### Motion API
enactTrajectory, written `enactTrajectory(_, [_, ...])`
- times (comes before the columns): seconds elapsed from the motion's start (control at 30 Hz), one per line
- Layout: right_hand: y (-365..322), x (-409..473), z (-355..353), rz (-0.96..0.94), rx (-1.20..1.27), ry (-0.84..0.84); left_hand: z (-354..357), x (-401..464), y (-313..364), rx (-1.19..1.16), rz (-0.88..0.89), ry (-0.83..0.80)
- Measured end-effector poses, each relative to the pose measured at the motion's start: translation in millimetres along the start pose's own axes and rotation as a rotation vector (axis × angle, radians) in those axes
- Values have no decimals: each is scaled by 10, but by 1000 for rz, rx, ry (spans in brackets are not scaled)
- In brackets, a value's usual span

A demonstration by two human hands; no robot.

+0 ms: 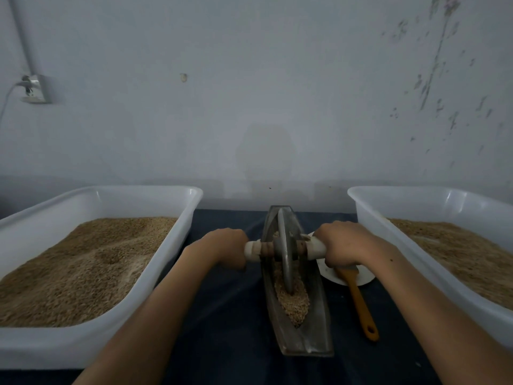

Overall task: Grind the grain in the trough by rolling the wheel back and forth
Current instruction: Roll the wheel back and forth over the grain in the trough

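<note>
A long grey boat-shaped trough lies lengthwise on the dark table in front of me. Pale crushed grain fills its near half. A thin metal wheel stands upright in the trough, near its middle, its lower edge sunk in the grain. A wooden axle with pale ends runs through the wheel. My left hand grips the left handle and my right hand grips the right handle.
A large white tub of brown grain stands at the left, and a second white tub of grain at the right. Right of the trough lies a white plate with an orange-handled brush on it. A wall rises behind.
</note>
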State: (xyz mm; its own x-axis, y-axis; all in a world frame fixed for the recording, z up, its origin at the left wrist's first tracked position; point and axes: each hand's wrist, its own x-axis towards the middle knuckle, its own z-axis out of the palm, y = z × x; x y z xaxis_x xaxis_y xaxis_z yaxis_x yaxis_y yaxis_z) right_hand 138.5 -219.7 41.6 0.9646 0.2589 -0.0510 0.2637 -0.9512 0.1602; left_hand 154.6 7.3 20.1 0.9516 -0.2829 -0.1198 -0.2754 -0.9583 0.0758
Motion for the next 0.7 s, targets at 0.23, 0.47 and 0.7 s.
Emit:
enactTrajectory(0.23, [-15, 5, 83, 14, 21, 164, 38, 9, 13, 40, -6, 159])
enactTrajectory(0.47, [-50, 4, 139, 49, 22, 286, 108, 16, 0, 57, -5, 305])
enactTrajectory(0.7, [-7, -23, 33, 25, 24, 27, 26, 10, 12, 44, -15, 88])
